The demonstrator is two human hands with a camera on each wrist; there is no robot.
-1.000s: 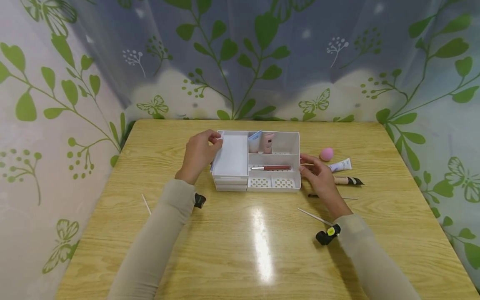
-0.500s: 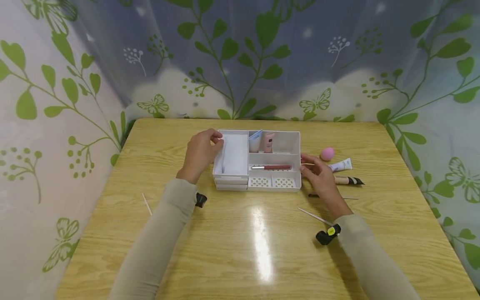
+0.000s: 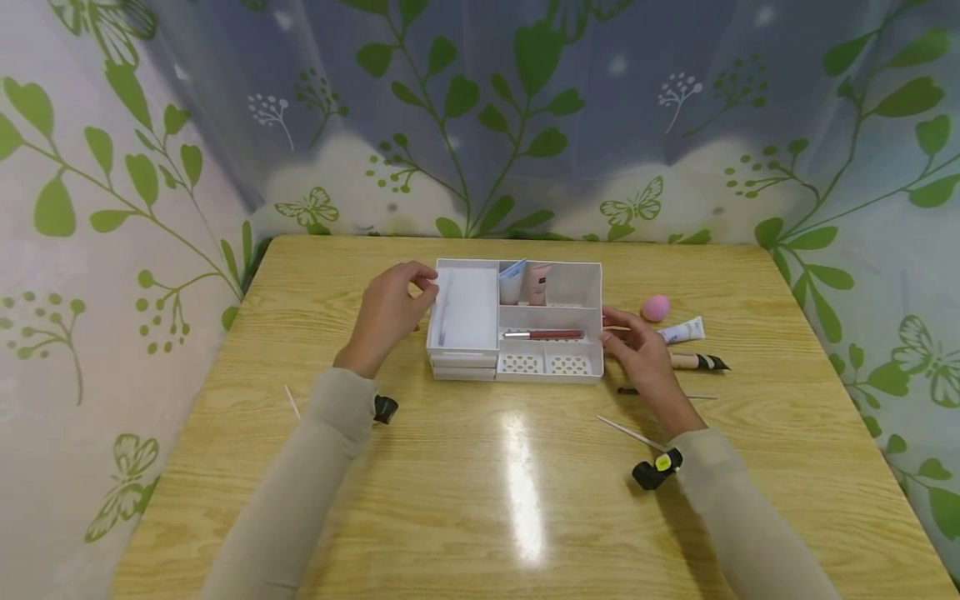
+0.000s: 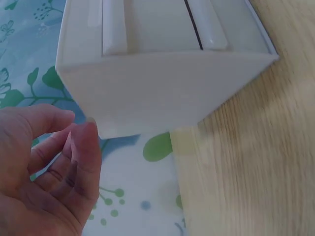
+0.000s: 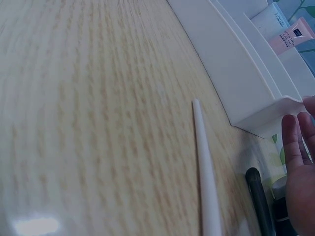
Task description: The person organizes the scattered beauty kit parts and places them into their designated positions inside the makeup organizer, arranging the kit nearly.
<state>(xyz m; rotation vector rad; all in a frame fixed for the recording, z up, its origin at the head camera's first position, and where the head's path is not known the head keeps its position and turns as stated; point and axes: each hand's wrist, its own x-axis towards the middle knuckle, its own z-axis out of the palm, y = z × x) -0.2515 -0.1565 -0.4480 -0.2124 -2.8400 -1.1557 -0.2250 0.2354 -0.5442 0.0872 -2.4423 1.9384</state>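
Observation:
A white compartment organizer [image 3: 570, 367] stands mid-table. My left hand [image 3: 390, 310] hovers just off its left wall [image 4: 162, 93], fingers [image 4: 81, 157] loosely curled and holding nothing. My right hand [image 3: 633, 343] rests with straight fingers [image 5: 300, 162] against the organizer's right side [image 5: 236, 73]. A flat white piece [image 3: 444, 312] leans inside the left compartment. A red lip gloss [image 3: 543, 334] lies in the middle compartment. Two small tubes [image 3: 525, 283] stand in the back one, with the pink tube [image 5: 293, 37] also showing in the right wrist view.
Right of the organizer lie a pink sponge [image 3: 655, 307], a white tube [image 3: 681, 331], a beige tube with a black cap [image 3: 697, 362], a dark pencil [image 3: 663, 393] and a white stick [image 3: 630, 433]. Another white stick [image 3: 292, 406] lies near the left edge. Curtains close in three sides.
My left hand has let go and drawn back a little from the organizer's left wall. The flat white piece dropped from covering the left compartment to leaning inside it. The right hand stayed put.

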